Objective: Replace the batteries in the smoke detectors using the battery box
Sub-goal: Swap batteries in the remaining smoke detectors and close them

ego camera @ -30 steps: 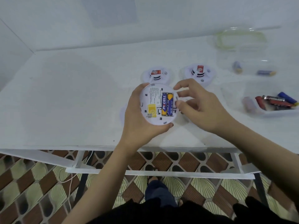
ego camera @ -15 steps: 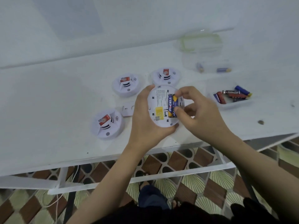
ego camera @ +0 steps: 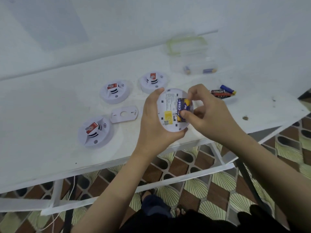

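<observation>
while left hand (ego camera: 151, 125) holds detector (ego camera: 168, 115), right (ego camera: 212, 115) pinches battery (ego camera: 182, 105).

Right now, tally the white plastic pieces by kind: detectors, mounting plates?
Smoke detectors on the table: 3
Smoke detector in the left hand: 1
Mounting plate: 1
Total: 5

white table (ego camera: 50, 115), pale wall (ego camera: 117, 17), patterned tile floor (ego camera: 210, 182)
</observation>
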`<state>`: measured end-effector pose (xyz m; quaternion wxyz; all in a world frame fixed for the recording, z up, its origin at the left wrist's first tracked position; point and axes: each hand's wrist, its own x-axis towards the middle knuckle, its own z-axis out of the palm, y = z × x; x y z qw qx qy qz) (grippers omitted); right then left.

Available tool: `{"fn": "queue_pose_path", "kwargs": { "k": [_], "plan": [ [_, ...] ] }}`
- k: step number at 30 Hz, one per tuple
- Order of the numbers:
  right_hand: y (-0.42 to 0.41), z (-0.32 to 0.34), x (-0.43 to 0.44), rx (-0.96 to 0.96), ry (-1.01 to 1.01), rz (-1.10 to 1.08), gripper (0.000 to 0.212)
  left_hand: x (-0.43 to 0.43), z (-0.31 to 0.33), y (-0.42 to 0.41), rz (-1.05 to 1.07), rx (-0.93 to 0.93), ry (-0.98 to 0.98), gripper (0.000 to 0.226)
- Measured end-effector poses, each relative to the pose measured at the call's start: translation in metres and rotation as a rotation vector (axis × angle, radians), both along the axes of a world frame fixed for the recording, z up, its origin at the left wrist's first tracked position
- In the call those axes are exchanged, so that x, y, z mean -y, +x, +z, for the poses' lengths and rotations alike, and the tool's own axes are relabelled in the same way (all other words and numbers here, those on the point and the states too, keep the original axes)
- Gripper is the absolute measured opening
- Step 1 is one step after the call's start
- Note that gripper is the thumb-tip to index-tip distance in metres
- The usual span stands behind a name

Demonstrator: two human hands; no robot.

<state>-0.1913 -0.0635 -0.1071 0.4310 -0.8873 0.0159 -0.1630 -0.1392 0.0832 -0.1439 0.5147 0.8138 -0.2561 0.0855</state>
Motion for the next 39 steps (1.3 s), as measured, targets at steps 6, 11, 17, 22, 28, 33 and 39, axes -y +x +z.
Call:
{"fn": "queue_pose_path", "kwargs": {
  "k": [6,11,17,22,28,33,39],
  "plan": [
    [-0.008,-0.003,0.009,0.211,-0.198,-0.157,0.021,0.012,-0.001,-0.004,-0.050,-0.027,-0.027,0.100],
    [-0.021,-0.005,0.014,0.291,-0.074,-0.210,0.024,0.025,-0.003,-0.001,-0.063,-0.046,-0.019,0.100],
    [-0.008,0.000,0.054,0.339,0.134,-0.407,0.017,0.036,-0.006,0.009,-0.074,-0.052,0.020,0.105],
    [0.009,-0.017,0.090,0.170,-0.055,-0.426,0.015,0.041,-0.008,0.015,-0.070,-0.053,0.055,0.106],
    [-0.002,-0.016,0.075,0.123,-0.155,-0.184,0.034,0.043,-0.007,0.018,-0.078,-0.046,0.078,0.106],
    [-0.010,-0.018,0.058,0.093,-0.435,-0.013,0.053,0.045,-0.005,0.016,-0.085,-0.035,0.097,0.103],
    [-0.009,-0.012,0.058,0.146,-0.582,0.053,0.054,0.043,0.001,0.010,-0.094,-0.020,0.099,0.104]
  ]
}}
